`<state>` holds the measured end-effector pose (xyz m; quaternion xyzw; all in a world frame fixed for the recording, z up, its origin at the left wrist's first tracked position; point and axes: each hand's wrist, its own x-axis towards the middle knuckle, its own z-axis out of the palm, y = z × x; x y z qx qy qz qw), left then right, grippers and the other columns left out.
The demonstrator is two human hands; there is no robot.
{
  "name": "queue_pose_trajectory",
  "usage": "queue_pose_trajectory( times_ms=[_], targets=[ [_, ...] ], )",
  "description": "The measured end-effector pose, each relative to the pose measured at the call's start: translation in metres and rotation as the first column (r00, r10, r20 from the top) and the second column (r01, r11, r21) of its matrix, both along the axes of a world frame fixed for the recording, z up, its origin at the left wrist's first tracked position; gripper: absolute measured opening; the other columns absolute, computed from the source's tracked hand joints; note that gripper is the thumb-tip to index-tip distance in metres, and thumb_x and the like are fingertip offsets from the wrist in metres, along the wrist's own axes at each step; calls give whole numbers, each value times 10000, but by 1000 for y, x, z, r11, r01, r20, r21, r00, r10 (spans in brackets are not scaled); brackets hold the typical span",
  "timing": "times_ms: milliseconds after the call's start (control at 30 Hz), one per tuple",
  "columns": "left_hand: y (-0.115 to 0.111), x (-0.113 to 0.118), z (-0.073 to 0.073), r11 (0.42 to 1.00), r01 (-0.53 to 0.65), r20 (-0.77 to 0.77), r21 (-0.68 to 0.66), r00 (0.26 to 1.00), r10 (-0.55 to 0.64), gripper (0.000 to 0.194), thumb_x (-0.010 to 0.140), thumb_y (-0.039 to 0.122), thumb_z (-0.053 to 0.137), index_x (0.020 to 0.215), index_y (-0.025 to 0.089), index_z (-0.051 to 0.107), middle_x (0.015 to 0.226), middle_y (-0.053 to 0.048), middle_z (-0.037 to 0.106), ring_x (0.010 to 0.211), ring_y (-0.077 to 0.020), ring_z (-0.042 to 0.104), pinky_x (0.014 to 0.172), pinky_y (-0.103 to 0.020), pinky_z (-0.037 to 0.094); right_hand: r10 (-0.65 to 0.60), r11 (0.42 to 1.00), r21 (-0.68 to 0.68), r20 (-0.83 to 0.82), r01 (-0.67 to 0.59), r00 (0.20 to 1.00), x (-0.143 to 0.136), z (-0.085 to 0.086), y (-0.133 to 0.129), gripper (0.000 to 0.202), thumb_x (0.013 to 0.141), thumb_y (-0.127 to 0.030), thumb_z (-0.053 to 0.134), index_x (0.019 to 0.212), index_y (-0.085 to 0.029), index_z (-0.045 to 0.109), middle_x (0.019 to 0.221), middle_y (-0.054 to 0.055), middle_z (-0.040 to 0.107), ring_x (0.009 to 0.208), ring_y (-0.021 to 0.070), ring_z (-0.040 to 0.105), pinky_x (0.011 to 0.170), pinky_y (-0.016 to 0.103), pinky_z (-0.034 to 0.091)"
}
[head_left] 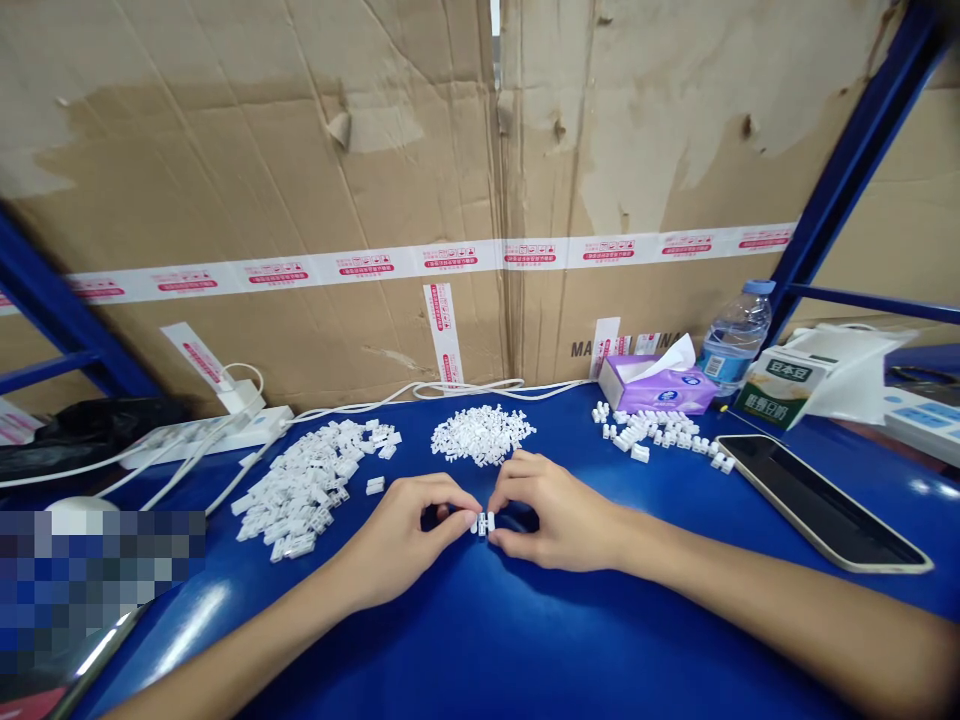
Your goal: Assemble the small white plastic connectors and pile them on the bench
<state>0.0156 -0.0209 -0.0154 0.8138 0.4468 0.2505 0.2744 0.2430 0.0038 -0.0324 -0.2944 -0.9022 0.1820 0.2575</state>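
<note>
Between my two hands, low over the blue table, is a small white plastic wire connector (483, 523). My left hand (409, 535) is closed in a pinch on its left end. Thumb and fingers of my right hand (547, 515) are closed on its right end. Just beyond my fingers lies a heap of tiny white plastic pieces (484, 432). To the left spreads a bigger pile of white connector pieces (307, 485), with a single white piece (375, 485) apart from it, close to my left hand. Several white connectors (656, 430) are scattered at the right.
A phone (821, 500) lies at the right. Behind it stand a purple tissue pack (660, 388), a water bottle (735, 340) and a carton (784, 385). A power strip (214, 435) with white cables is at the left. Taped cardboard (300, 180) walls the back.
</note>
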Motion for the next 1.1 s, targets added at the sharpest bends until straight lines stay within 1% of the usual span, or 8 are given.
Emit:
queue_pose_trajectory(
  times_ms=[300,500,600,833,1100],
  targets=[
    [-1,2,1,1000,-1,21,-25,1000,1,197,962,274,606,886,257,787,881,15,725,770,-150,613,685,-272,414,12,1000,-4,-13,-12,1000,0,0,0,145,807,-222,775,947,-190,754,880,30,684,869,191,583,818,343,443],
    [-2,3,-4,999,-29,34,-45,999,31,187,955,274,608,914,260,790,890,14,729,794,-160,637,724,-282,442,12,995,-98,-42,-16,999,0,0,0,170,812,-334,816,931,-219,775,918,25,694,904,194,601,861,354,437],
    [-2,3,-5,999,-21,36,-45,999,23,193,959,287,604,911,262,789,900,14,731,820,-166,652,748,-287,454,4,993,-117,-33,-8,999,-1,1,1,181,808,-347,825,936,-227,779,935,25,696,925,200,607,873,360,432],
    [-1,3,-1,996,-21,38,-91,999,25,194,949,305,613,887,262,792,901,15,750,827,-177,664,762,-294,458,2,993,-118,-16,-4,1000,-1,2,-1,190,808,-339,829,948,-222,776,948,32,695,932,205,602,865,361,431],
    [-2,3,-2,998,-8,28,-68,1000,10,215,963,322,591,901,254,786,916,-3,738,835,-181,656,760,-301,464,11,995,-102,-10,-12,1000,0,2,-1,193,825,-345,815,964,-218,775,944,36,686,933,206,592,861,363,431]
  ],
)
